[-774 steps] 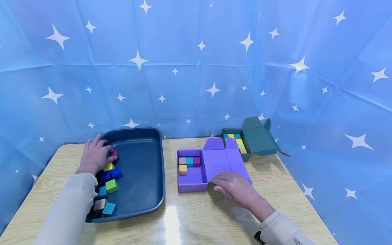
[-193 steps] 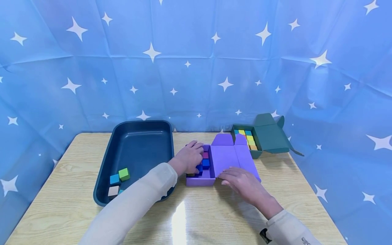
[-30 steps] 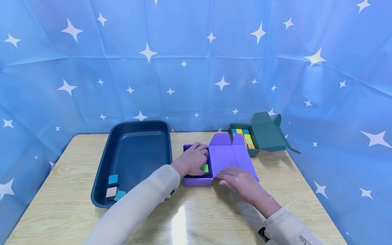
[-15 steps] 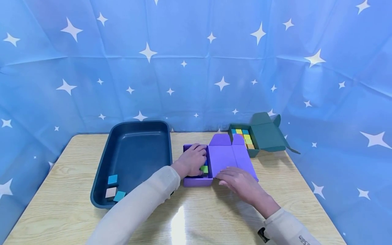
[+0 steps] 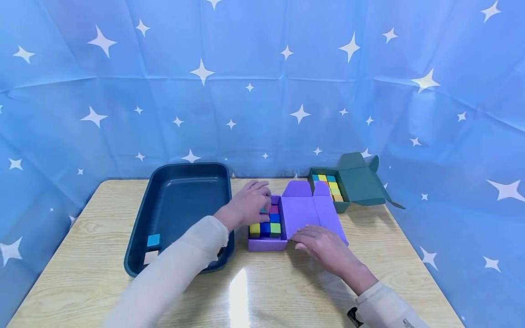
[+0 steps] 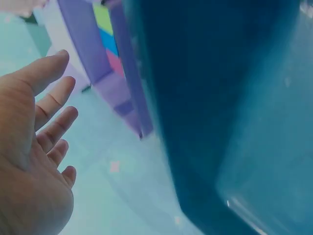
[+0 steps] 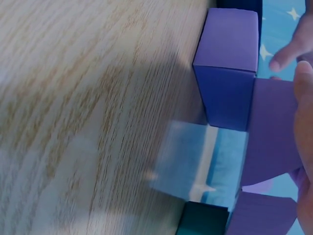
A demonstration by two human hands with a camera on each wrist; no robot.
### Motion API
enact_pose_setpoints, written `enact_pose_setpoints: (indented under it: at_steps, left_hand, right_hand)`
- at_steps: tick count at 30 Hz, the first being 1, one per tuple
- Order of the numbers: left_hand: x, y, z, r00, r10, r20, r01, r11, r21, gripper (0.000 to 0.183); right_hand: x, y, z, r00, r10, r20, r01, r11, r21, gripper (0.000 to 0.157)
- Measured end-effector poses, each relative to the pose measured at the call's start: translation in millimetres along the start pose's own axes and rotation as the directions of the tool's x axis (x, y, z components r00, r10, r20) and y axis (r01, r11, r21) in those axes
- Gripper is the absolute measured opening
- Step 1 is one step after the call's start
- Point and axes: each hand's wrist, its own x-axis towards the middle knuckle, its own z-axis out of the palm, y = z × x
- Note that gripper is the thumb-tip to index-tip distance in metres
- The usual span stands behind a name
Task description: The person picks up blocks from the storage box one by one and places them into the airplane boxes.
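Note:
My left hand (image 5: 248, 203) hovers over the back left of the purple box (image 5: 267, 246), fingers loosely extended. In the left wrist view nothing lies between the thumb and fingers of that hand (image 6: 39, 142). Along the box's front row sit a yellow cube (image 5: 254, 230), a dark blue cube (image 5: 264, 228) and a lime green cube (image 5: 275, 228). Behind them show a blue cube (image 5: 274, 218) and a magenta cube (image 5: 274, 209); my hand covers other spots. My right hand (image 5: 324, 248) rests with relaxed fingers on the opened purple lid (image 5: 301, 212).
A dark blue tray (image 5: 184, 196) stands at the left, holding a light blue cube (image 5: 153, 240) and a beige cube (image 5: 151, 257); the left sleeve hides part of it. Behind the lid, a green box (image 5: 342, 207) contains several cubes. A starry backdrop (image 5: 246, 114) borders the table.
My left hand has released the lime green cube in the purple box's front right corner and moved up and left. Over the longer span, several cubes went from tray to box. The right hand stays put.

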Motion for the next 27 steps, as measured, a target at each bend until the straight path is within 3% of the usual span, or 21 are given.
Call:
enact_pose_setpoints:
  at_steps: [5, 14, 19, 27]
  left_hand:
    - [-19.5, -24.7, -15.2, 0.997, -0.056, -0.048, 0.055, 0.998, -0.017, 0.019]
    - [-68.1, -69.1, -37.4, 0.982, -0.171, -0.080, 0.171, 0.985, 0.003, 0.020]
    - [-97.3, -89.9, -43.1, 0.972, -0.211, -0.100, 0.210, 0.977, -0.021, 0.021]
    - [-141.1, -120.5, -40.2, 0.965, -0.247, -0.090, 0.246, 0.969, -0.019, 0.016]
  right_hand:
    - [-0.3, -0.8, 0.7, 1.000, 0.010, 0.000, -0.010, 1.000, -0.007, 0.024]
    - [0.1, 0.6, 0.1, 1.000, -0.005, 0.003, 0.005, 1.000, -0.008, 0.025]
    - [1.3, 0.7, 0.0, 1.000, -0.006, 0.003, 0.006, 1.000, -0.012, 0.025]
    - [-0.1, 0.6, 0.8, 1.000, -0.005, -0.004, 0.005, 1.000, -0.016, 0.024]
